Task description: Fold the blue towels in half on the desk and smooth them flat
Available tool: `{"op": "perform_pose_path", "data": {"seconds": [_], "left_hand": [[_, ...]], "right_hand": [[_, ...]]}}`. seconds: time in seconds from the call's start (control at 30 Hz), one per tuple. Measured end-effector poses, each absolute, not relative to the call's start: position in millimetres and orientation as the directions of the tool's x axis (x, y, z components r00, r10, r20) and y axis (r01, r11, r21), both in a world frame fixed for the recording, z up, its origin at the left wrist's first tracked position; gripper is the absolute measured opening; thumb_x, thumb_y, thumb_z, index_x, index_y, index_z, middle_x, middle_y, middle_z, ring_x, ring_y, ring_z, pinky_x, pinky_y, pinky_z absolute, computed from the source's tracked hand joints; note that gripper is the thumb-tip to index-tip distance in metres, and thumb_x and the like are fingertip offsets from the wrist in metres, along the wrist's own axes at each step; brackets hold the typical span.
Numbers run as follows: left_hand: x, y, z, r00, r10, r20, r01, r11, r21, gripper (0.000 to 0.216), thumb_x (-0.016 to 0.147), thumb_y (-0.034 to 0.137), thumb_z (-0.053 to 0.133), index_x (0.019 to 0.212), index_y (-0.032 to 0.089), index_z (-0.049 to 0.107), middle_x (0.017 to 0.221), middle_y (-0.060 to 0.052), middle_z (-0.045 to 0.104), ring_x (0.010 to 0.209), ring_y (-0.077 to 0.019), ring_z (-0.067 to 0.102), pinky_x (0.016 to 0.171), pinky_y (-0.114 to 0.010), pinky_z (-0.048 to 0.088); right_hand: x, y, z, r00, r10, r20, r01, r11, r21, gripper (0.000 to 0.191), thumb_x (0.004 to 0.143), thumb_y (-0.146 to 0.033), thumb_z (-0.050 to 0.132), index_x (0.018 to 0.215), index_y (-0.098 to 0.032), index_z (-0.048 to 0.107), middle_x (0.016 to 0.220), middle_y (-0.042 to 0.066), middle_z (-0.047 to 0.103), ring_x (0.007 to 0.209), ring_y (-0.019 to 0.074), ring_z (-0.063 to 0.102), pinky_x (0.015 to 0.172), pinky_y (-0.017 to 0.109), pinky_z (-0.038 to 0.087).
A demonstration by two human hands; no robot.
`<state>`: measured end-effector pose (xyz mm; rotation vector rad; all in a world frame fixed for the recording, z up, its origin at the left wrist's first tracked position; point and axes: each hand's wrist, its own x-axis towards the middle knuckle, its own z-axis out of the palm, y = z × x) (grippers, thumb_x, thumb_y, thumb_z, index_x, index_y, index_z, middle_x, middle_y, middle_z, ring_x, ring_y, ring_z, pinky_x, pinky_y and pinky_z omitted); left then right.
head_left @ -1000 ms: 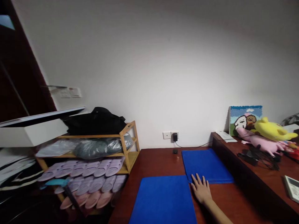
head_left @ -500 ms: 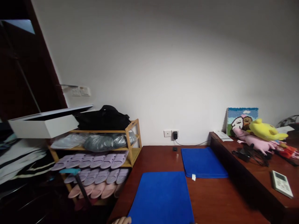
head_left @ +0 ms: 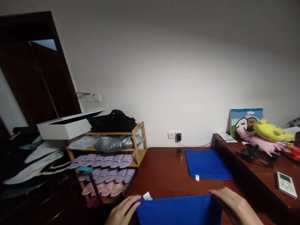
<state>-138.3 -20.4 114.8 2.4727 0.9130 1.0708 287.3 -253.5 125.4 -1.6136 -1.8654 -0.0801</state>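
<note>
At the bottom of the view a rectangular blue cloth (head_left: 178, 211) is held up by its far corners, with a small white tag (head_left: 147, 196) at its left corner. My left hand (head_left: 124, 210) has its fingers closed at that left corner. The right corner is pinched by my right hand (head_left: 235, 204), the thumb hidden behind or beneath. The near part of the cloth is cut off by the frame. Farther back, a second blue cloth (head_left: 208, 164) lies flat on the dark red tabletop (head_left: 161, 175), its own white tag at the front edge.
Left of the table stands a wooden rack (head_left: 138, 150) of slippers, with a black bag (head_left: 112, 122) and a white box (head_left: 64, 128) on top. A raised ledge (head_left: 255, 178) on the right carries plush toys (head_left: 269, 129), cables and a white remote-like device (head_left: 286, 184).
The near blue cloth, flat on the table before, now has its far edge lifted and drawn nearer. Both hands have come into view at its corners. The view has shifted slightly left.
</note>
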Motion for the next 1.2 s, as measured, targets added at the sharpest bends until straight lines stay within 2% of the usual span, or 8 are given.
{"op": "perform_pose_path", "data": {"seconds": [0.2,0.37,0.47,0.6,0.7,0.83,1.0,1.2], "left_hand": [[-95.0,-42.2,169.7,0.683,0.608,0.405,0.384,-0.77,0.509,0.02,0.097,0.038,0.059,0.102,0.037,0.078,0.104,0.005,0.081,0.097,-0.0162,0.075,0.089,-0.02,0.057],[-53.0,-36.9,181.5,0.789,0.549,0.274,0.343,-0.765,0.544,0.021,0.099,0.037,0.056,0.102,0.036,0.077,0.105,0.006,0.079,0.098,-0.0152,0.072,0.092,-0.021,0.053],[-11.9,-14.8,189.9,0.834,0.495,0.244,0.308,-0.784,0.539,0.022,0.098,0.039,0.056,0.103,0.033,0.077,0.107,0.005,0.079,0.1,-0.0164,0.071,0.093,-0.024,0.05],[67.2,34.2,208.2,0.818,0.463,0.342,0.233,-0.81,0.538,0.028,0.096,0.042,0.055,0.1,0.027,0.078,0.101,0.0,0.08,0.088,-0.0181,0.071,0.08,-0.026,0.052],[134.4,72.2,221.3,0.743,0.487,0.459,0.205,-0.818,0.537,0.03,0.095,0.042,0.055,0.098,0.021,0.076,0.089,-0.003,0.079,0.078,-0.0185,0.071,0.072,-0.027,0.052],[204.8,102.9,223.2,0.626,0.552,0.55,0.224,-0.803,0.552,0.035,0.101,0.039,0.043,0.113,0.017,0.067,0.068,0.0,0.071,0.06,-0.0165,0.069,0.063,-0.027,0.052],[239.3,98.3,170.4,0.565,0.568,0.599,0.226,-0.805,0.549,0.033,0.104,0.038,0.037,0.117,0.02,0.061,0.09,-0.007,0.075,0.082,-0.0196,0.075,0.075,-0.03,0.057],[243.7,72.0,11.7,0.66,0.591,0.464,0.375,-0.794,0.478,0.033,0.101,0.023,0.034,0.118,0.025,0.062,0.116,-0.009,0.076,0.104,-0.0218,0.074,0.089,-0.033,0.059]], "right_hand": [[328.4,-296.3,155.5,-0.019,0.885,0.465,0.935,0.18,-0.304,0.044,0.086,-0.034,0.069,0.129,-0.041,0.069,0.123,0.002,0.074,0.113,0.0294,0.071,0.094,0.035,0.06],[342.9,-313.4,171.0,0.17,0.923,0.344,0.858,0.033,-0.512,0.03,0.094,-0.045,0.059,0.116,-0.034,0.076,0.119,0.005,0.076,0.105,0.0259,0.073,0.09,0.028,0.059],[366.5,-293.8,177.4,0.254,0.918,0.304,0.81,-0.03,-0.586,0.037,0.097,-0.052,0.051,0.105,-0.027,0.077,0.108,0.007,0.078,0.094,0.024,0.074,0.082,0.027,0.059],[433.2,-231.0,189.9,0.292,0.902,0.318,0.818,-0.063,-0.572,0.035,0.093,-0.046,0.052,0.099,-0.022,0.077,0.092,0.007,0.079,0.077,0.0218,0.072,0.072,0.028,0.056],[488.3,-173.0,206.6,0.372,0.797,0.476,0.854,-0.093,-0.512,0.027,0.087,-0.035,0.055,0.091,-0.02,0.077,0.088,0.007,0.078,0.081,0.0226,0.071,0.079,0.032,0.053],[541.5,-116.7,219.2,0.466,0.651,0.599,0.852,-0.147,-0.503,0.028,0.087,-0.029,0.052,0.096,-0.017,0.075,0.098,0.01,0.077,0.093,0.0232,0.07,0.09,0.035,0.05],[571.4,-100.2,167.4,0.573,0.514,0.639,0.804,-0.2,-0.56,0.033,0.085,-0.027,0.047,0.104,-0.015,0.071,0.106,0.012,0.075,0.1,0.0235,0.068,0.096,0.038,0.049],[550.9,-118.7,19.0,0.683,0.438,0.584,0.715,-0.238,-0.657,0.025,0.075,-0.031,0.045,0.084,-0.021,0.067,0.093,0.01,0.075,0.093,0.0263,0.072,0.092,0.041,0.055]]}}
